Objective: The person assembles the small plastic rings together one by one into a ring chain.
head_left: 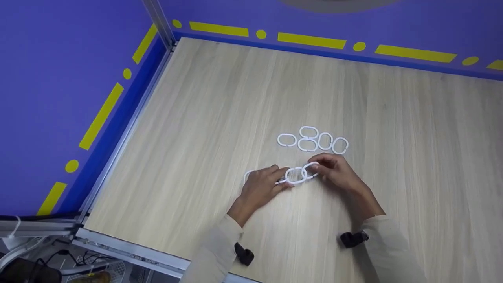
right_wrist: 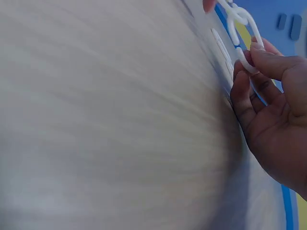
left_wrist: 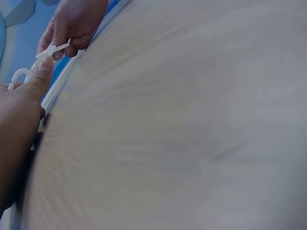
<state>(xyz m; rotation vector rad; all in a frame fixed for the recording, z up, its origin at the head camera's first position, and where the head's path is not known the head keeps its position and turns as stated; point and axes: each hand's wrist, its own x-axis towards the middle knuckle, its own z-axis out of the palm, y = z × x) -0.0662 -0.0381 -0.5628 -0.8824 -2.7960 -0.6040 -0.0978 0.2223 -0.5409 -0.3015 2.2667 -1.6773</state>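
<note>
White oval plastic chain links, each with a small gap, are joined in a short chain (head_left: 294, 183) between the hands, just above the table. My left hand (head_left: 263, 182) grips the chain, its fingers hiding part of it; one link (head_left: 245, 177) sticks out on its far left. With thumb and fingertips my right hand (head_left: 336, 171) pinches the end link (right_wrist: 260, 36), which is hooked through its neighbour. In the left wrist view, the left thumb (left_wrist: 45, 67) presses on the chain close to the right hand (left_wrist: 79, 24).
Several loose white links (head_left: 307, 138) lie in a cluster on the wood-grain table (head_left: 220, 118), just beyond the hands. Blue panels (head_left: 78, 59) with yellow marks wall the back and left. A metal rail (head_left: 129, 251) runs along the front edge.
</note>
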